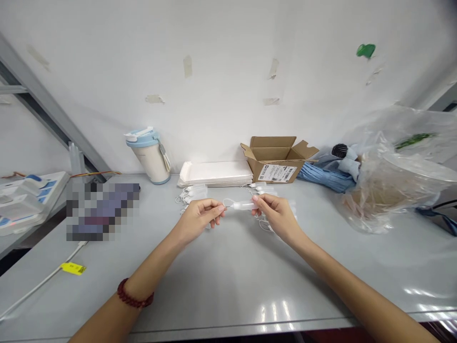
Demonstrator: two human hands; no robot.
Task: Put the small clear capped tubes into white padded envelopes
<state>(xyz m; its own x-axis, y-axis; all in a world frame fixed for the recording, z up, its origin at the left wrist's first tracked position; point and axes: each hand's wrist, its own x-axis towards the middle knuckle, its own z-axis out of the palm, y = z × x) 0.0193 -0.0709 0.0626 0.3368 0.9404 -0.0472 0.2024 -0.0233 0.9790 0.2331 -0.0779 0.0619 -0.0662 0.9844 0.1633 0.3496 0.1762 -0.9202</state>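
So this person's got a little clear-and-white tube (243, 206) held level just above the grey table (228, 286), right between both hands. Left hand (202, 215) has thumb and fingertips pinched together at the tube's thin end, by a pale cord loop (229, 201); can't really tell if it's gripping the tip or just the cord. Right hand (273, 209) is pinched closed on the other end, fingers curled. More tubes lie in two bunches, a left bunch (194, 191) and a right bunch (262, 188), with a white stack (216, 172) and an open cardboard box (273, 166) right behind.
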